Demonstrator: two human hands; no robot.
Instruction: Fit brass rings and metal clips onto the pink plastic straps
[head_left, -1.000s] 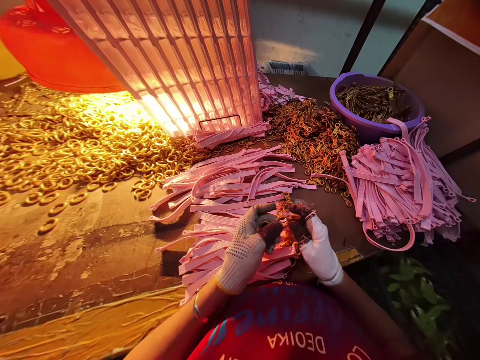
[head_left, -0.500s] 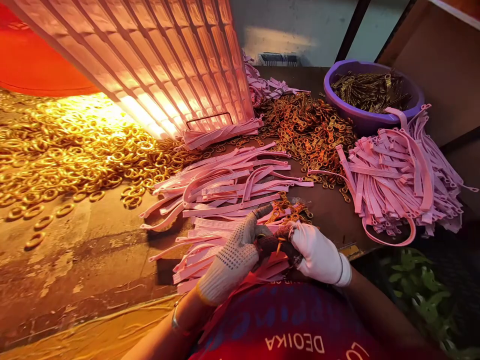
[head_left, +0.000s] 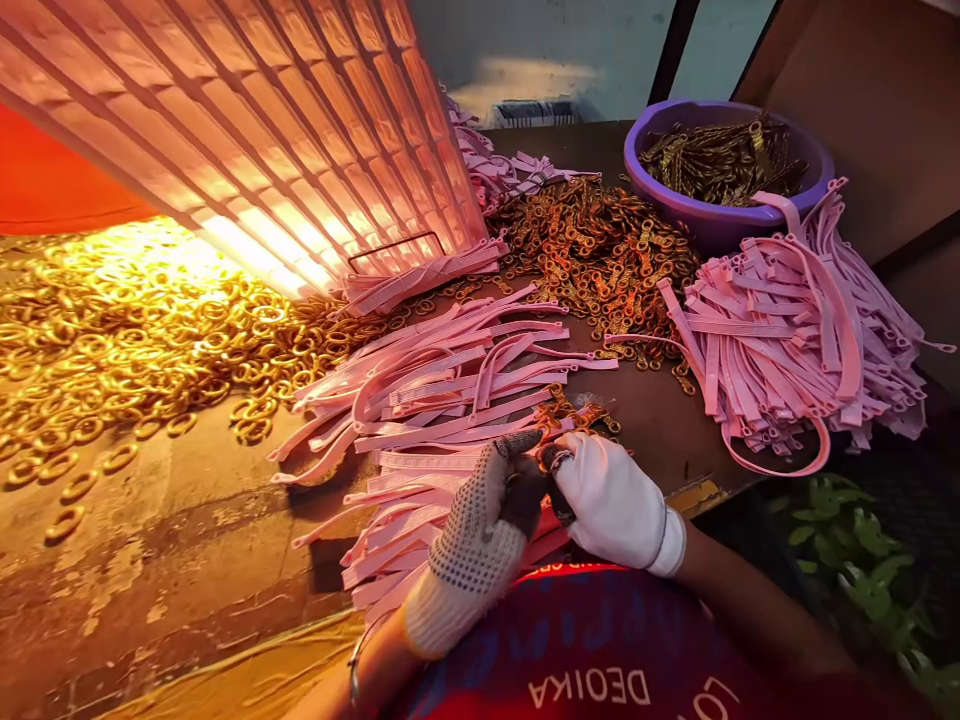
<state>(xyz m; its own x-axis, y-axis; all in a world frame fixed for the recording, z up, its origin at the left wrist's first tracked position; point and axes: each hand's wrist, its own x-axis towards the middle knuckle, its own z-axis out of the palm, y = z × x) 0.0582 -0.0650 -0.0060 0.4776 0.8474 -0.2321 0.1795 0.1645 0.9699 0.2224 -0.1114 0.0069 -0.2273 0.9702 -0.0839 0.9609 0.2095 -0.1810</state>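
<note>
We're holding our left hand (head_left: 487, 530) and right hand (head_left: 611, 500) nearly together, fingers curled in close, but they're hiding whatever's between, so we can't tell. Small gold links (head_left: 574, 412) are lying just past our fingertips by the pink straps (head_left: 420, 460), probably for easy reach. The purple tub (head_left: 697, 215) is likely stopping its metal pieces (head_left: 720, 165) from scattering.

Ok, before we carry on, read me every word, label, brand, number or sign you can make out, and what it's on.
"DEOIKA": white letters on the red shirt, upside down in this view.
Same shirt, unreadable: large blue lettering, too dim; small white line near the top, too small; white letters at lower right, cut off.
Item by the back wall: markings too blurred.
I can read nothing else.
</note>
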